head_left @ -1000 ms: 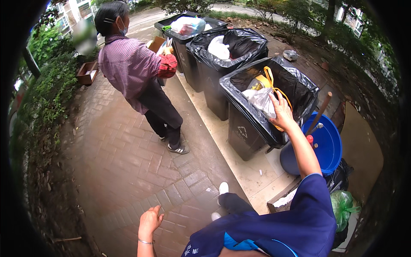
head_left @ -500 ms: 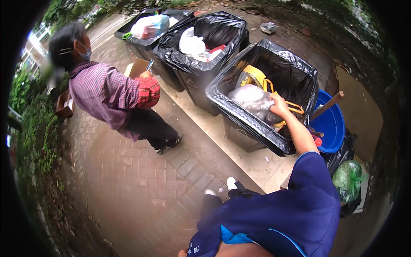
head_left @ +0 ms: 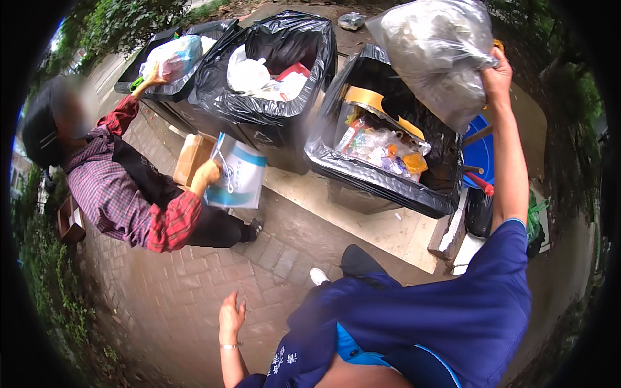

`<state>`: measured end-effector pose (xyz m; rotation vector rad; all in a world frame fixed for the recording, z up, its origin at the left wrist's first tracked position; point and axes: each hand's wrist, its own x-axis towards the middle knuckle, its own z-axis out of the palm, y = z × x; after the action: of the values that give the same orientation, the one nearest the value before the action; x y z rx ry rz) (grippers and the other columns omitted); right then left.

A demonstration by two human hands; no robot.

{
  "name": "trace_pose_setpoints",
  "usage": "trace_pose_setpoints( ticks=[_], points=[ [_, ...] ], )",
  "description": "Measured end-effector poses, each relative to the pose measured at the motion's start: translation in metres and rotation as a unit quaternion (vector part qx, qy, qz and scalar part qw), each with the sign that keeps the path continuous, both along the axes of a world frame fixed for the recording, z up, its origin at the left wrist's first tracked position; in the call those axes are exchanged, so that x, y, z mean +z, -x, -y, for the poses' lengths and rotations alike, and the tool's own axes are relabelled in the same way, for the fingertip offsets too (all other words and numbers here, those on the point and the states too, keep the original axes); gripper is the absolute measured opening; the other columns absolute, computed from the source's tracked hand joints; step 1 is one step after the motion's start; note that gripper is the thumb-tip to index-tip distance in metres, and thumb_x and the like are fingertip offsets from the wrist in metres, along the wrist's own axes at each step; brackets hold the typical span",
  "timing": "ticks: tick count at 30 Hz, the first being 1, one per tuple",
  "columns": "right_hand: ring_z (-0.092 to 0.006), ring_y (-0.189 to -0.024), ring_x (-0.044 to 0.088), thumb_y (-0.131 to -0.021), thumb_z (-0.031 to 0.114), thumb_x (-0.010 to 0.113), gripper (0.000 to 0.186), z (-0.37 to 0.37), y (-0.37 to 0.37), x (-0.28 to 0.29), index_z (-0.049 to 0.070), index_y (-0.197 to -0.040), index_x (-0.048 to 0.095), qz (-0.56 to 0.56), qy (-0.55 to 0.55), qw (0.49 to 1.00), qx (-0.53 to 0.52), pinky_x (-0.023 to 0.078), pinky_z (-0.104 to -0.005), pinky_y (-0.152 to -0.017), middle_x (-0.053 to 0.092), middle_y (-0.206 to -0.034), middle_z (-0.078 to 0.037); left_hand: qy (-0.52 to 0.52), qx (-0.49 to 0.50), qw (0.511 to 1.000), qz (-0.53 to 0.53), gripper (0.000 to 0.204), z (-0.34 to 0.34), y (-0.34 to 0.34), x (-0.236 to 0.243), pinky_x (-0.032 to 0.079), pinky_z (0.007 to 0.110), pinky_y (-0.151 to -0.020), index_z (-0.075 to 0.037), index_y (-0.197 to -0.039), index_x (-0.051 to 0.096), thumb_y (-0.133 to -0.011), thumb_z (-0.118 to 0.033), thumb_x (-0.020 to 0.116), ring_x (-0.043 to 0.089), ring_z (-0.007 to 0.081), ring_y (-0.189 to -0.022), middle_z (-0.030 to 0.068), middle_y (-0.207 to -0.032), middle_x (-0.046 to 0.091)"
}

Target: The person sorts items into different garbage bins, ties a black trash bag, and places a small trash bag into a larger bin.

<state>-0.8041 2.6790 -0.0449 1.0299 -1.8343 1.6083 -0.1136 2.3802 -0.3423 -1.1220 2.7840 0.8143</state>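
High at the right, my right hand [head_left: 497, 81] grips the neck of a bulging grey translucent plastic bag [head_left: 432, 45], raised over the nearest black-lined bin [head_left: 453, 207]. Mixed rubbish [head_left: 378, 145] with clear packaging and yellow pieces lies inside that bin, below the bag. My left hand [head_left: 231, 315], wearing a metal bangle, hangs low over the brick paving, fingers loosely apart and holding nothing.
A co-worker [head_left: 110, 187] at the left holds a cardboard box [head_left: 187, 161] and flat plastic package, one hand at the farthest bin's bag [head_left: 173, 61]. A middle bin [head_left: 213, 97], blue bucket [head_left: 482, 158] with sticks, green bag [head_left: 538, 213] and hedge [head_left: 45, 271] surround the paving.
My right hand has lifted the grey bag up out of the nearest bin. My left hand has come back into view. The co-worker has reached an arm toward the farthest bin.
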Motion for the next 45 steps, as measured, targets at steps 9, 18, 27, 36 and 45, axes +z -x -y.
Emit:
trace_pose_setpoints(
  ticks=[9,18,27,36,45],
  points=[
    [-0.0046,-0.083,0.053,-0.081,0.003,0.061,0.025,-0.007,0.057,0.013,0.003,-0.106,0.061,-0.019,0.016,1.0,0.012,0.043,-0.0202,-0.077,0.061,-0.094,0.004,0.156,-0.279,0.928,-0.192,0.053,0.057,0.299,0.159,0.041,0.038,-0.093,-0.003,-0.125,0.045,-0.075,-0.008,0.063,0.048,0.0339,-0.112,0.0185,-0.124,0.047],
    [-0.0088,-0.096,0.054,-0.082,0.006,0.061,0.032,0.043,0.104,-0.017,0.0,-0.113,0.057,0.029,0.011,0.999,0.024,0.041,-0.0237,-0.088,0.06,-0.107,-0.001,0.123,-0.316,0.937,-0.084,0.051,0.082,0.34,0.134,0.045,0.04,-0.088,-0.006,-0.122,0.048,-0.074,-0.011,0.063,0.05,0.0334,-0.111,0.0191,-0.127,0.045],
    [-0.0038,-0.084,0.05,-0.082,0.003,0.059,0.012,0.09,0.143,-0.031,0.003,-0.094,0.058,0.036,-0.014,0.999,0.034,0.039,-0.019,-0.08,0.056,-0.091,0.005,0.031,-0.264,0.964,-0.018,0.048,0.119,0.339,0.097,0.045,0.041,-0.088,-0.005,-0.12,0.049,-0.075,-0.013,0.061,0.049,0.0328,-0.113,0.0206,-0.128,0.044],
    [-0.0064,-0.084,0.052,-0.084,0.002,0.057,0.017,0.202,0.163,-0.001,0.001,-0.102,0.055,0.003,0.015,0.994,0.107,0.042,-0.0207,-0.079,0.057,-0.094,0.002,0.067,-0.229,0.965,-0.111,0.044,0.263,0.353,0.11,0.046,0.039,-0.088,-0.006,-0.12,0.05,-0.079,-0.015,0.062,0.052,0.0321,-0.11,0.0177,-0.125,0.049],
    [-0.013,-0.089,0.057,-0.081,-0.002,0.061,0.027,0.484,0.178,0.039,-0.003,-0.107,0.054,-0.031,0.127,0.971,0.201,0.045,-0.027,-0.084,0.06,-0.1,-0.007,0.128,-0.163,0.949,-0.239,0.041,0.458,0.371,0.173,0.043,0.039,-0.092,-0.005,-0.119,0.051,-0.08,-0.013,0.06,0.051,0.0322,-0.11,0.0169,-0.123,0.05]
  ],
)
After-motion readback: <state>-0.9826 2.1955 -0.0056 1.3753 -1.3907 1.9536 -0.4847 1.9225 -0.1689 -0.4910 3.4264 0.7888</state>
